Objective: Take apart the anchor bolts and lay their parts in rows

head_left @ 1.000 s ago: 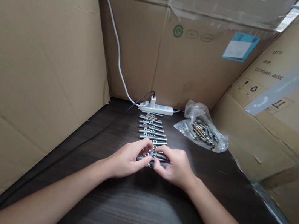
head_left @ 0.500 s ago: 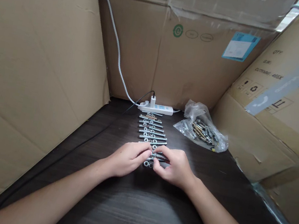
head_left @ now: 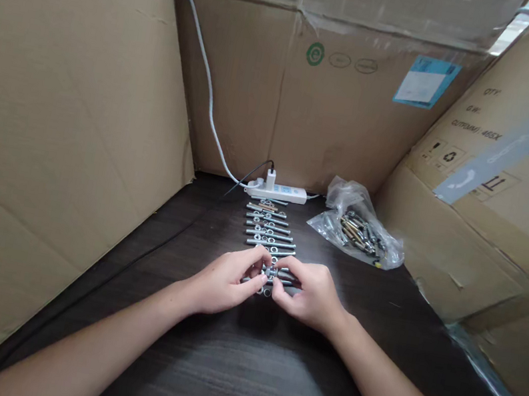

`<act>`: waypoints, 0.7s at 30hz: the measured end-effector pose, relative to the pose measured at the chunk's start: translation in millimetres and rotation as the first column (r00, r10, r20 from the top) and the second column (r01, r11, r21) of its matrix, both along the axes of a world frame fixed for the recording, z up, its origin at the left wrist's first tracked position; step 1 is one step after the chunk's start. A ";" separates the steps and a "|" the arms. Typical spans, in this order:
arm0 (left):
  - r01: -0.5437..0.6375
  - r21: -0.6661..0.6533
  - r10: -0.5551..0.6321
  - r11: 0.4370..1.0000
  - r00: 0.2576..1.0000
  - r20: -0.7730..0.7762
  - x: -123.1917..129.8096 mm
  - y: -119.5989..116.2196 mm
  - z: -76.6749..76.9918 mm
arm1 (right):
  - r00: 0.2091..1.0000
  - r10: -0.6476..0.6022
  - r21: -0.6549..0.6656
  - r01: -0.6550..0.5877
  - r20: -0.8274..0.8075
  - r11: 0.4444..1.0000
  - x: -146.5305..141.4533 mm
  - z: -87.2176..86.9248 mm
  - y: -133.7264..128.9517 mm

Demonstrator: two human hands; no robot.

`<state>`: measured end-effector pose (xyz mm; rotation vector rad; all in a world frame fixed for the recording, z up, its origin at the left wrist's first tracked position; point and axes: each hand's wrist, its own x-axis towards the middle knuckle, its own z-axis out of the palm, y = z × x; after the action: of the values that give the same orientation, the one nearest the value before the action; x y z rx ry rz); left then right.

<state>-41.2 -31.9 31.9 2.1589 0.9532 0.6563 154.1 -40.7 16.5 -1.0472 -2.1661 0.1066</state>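
Note:
Between my hands is a metal bolt [head_left: 271,271] with a nut or ring near its left end. My right hand [head_left: 312,295] pinches the bolt with thumb and fingertips. The thumb and fingers of my left hand [head_left: 230,280] are bent around the nut end, close to my right fingertips. Behind and below them, several silvery bolts [head_left: 271,235] lie crosswise in a column on the dark table [head_left: 243,384], with nuts and washers [head_left: 270,242] among them. A loose washer [head_left: 267,292] rests just in front of the hands.
A white power strip [head_left: 290,194] with a plugged-in adapter stands behind the column. To its right lies a clear plastic bag [head_left: 345,198] of metal parts. A black cable [head_left: 155,247] crosses the left side. Cardboard walls [head_left: 348,124] surround the table on three sides.
The fingers of my left hand have opened a little and shifted, showing more of the nut end. My right hand has hardly moved.

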 end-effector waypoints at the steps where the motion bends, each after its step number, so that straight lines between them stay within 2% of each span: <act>1: 0.008 -0.007 -0.008 1.000 1.000 -0.019 0.0 0.5 0.1 | 1.000 0.001 0.002 -0.001 -0.004 1.000 -0.1 0.5 0.0; 6: 0.012 0.008 -0.012 1.000 0.995 -0.098 0.3 1.5 -0.6 | 1.000 -0.007 -0.008 0.007 -0.008 1.000 0.5 2.4 0.1; 11: -0.030 -0.012 0.029 0.999 0.998 -0.054 0.9 0.8 -2.3 | 1.000 -0.022 -0.015 0.022 0.008 1.000 0.1 1.5 -0.4; 14: -0.022 0.018 0.023 1.000 0.998 -0.052 -0.4 3.2 -1.4 | 1.000 -0.016 -0.021 0.016 0.007 1.000 1.2 1.5 0.3; 17: -0.063 0.088 0.071 0.994 0.994 -0.088 0.0 2.6 0.8 | 0.998 -0.056 -0.037 0.056 -0.004 0.998 6.1 1.3 3.6; 19: -0.002 0.192 0.036 0.981 0.984 -0.177 4.1 -2.7 1.3 | 0.993 -0.116 -0.050 0.115 -0.027 0.992 10.0 0.5 6.5; 21: 0.191 0.337 -0.078 0.922 0.944 -0.322 11.0 -12.1 0.7 | 0.985 -0.164 -0.061 0.160 -0.051 0.985 12.6 -0.5 8.7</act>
<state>-30.1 -44.0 32.6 2.6912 0.8740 0.4675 166.7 -31.9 16.0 -1.2341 -2.0300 0.1203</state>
